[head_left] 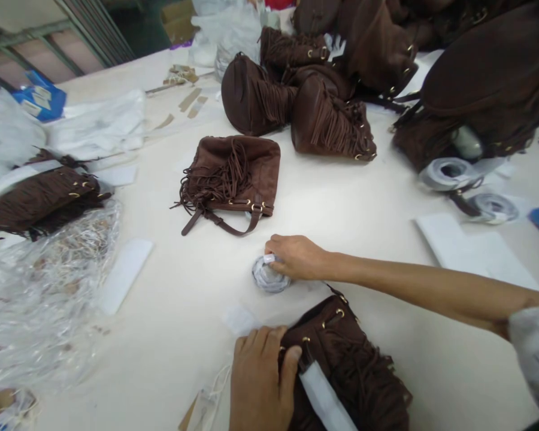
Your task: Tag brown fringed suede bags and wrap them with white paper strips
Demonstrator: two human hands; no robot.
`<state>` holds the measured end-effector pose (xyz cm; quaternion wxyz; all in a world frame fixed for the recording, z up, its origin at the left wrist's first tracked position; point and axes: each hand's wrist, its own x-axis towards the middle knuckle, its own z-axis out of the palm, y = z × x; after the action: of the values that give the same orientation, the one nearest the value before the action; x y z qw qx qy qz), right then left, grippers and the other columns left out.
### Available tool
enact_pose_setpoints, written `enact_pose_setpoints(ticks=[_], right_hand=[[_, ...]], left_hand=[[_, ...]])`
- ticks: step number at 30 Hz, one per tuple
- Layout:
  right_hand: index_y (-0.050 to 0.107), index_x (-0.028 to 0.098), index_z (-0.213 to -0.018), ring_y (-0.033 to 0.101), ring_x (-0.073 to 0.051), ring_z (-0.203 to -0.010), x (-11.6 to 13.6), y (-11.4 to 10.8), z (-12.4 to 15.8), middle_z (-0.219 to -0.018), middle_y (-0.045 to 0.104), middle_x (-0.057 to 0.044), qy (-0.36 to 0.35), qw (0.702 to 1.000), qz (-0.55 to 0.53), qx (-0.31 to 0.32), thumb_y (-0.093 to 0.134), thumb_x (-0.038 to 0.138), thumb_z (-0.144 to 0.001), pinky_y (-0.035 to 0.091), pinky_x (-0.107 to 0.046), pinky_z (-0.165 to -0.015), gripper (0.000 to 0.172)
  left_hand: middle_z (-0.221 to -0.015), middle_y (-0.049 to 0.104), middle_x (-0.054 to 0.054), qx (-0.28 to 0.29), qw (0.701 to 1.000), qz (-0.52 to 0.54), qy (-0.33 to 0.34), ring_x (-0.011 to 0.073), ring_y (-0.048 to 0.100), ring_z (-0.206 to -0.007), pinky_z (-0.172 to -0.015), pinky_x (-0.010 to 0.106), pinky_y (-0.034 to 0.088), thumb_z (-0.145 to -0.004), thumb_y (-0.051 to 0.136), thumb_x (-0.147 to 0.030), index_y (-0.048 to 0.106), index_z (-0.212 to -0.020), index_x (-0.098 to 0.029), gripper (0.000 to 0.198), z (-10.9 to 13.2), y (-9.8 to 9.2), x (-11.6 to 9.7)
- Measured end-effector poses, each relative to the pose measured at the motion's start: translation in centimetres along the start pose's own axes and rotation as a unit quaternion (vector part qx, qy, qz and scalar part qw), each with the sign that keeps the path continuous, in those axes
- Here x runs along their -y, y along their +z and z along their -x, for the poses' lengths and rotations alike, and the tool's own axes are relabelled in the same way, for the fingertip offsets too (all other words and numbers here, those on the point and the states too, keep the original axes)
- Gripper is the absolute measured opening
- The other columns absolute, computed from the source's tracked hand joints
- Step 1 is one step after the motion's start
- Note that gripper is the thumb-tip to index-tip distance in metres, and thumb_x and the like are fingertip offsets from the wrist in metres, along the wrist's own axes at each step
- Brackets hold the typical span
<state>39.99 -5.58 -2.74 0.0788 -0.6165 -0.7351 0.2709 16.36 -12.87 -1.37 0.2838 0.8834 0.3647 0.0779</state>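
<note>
In the lower middle, my left hand grips the mouth edge of a dark brown fringed handbag lying on its side, thumb over the brass-eyelet rim. A white strip lies across this bag beside my thumb. My right hand, reaching in from the right, has its fingers closed at the top of a small grey-white roll on the table. A small white piece shows at those fingertips. Beyond the roll lies another brown fringed handbag with its strap towards me.
More brown bags are heaped at the back and right. Two grey-white rolls and white sheets lie right. Clear plastic bags and a brown bag are left. Tags with string lie near my left hand.
</note>
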Motion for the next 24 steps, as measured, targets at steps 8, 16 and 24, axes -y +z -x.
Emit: enact_pose_setpoints(ticks=[8,16,24], right_hand=[[0.06,0.016,-0.11,0.057,-0.021,-0.095,1.6,-0.8,2.4,-0.099,0.063,-0.01,-0.19,0.976,-0.077,0.067,0.055,0.027,-0.092,0.042,-0.032,-0.083,0.022],[0.058,0.016,-0.098,0.056,-0.019,-0.084,2.9,2.1,1.0,-0.09,0.064,-0.006,-0.36,0.881,-0.121,0.282,0.059,0.02,-0.086,0.04,-0.028,-0.072,0.013],[0.068,0.016,-0.09,0.059,-0.018,-0.08,3.6,3.1,-0.5,-0.089,0.066,-0.005,-0.344,0.821,-0.132,0.436,0.06,0.012,-0.08,0.04,-0.027,-0.067,0.013]], left_hand=[[-0.08,0.064,0.004,-0.034,0.991,0.127,0.038,0.0183,0.059,-0.076,-0.071,0.032,0.044,-0.091,0.052,-0.02,0.059,-0.09,-0.021,0.007,1.1,0.9,0.4],[-0.078,0.062,0.003,-0.054,0.988,0.144,-0.015,0.015,0.061,-0.07,-0.063,0.025,0.045,-0.092,0.053,-0.021,0.059,-0.088,-0.021,0.007,2.2,0.7,0.7],[-0.077,0.061,0.002,-0.056,0.983,0.167,-0.051,0.0127,0.061,-0.067,-0.061,0.023,0.044,-0.093,0.052,-0.02,0.058,-0.089,-0.021,0.007,2.3,0.8,1.1]])
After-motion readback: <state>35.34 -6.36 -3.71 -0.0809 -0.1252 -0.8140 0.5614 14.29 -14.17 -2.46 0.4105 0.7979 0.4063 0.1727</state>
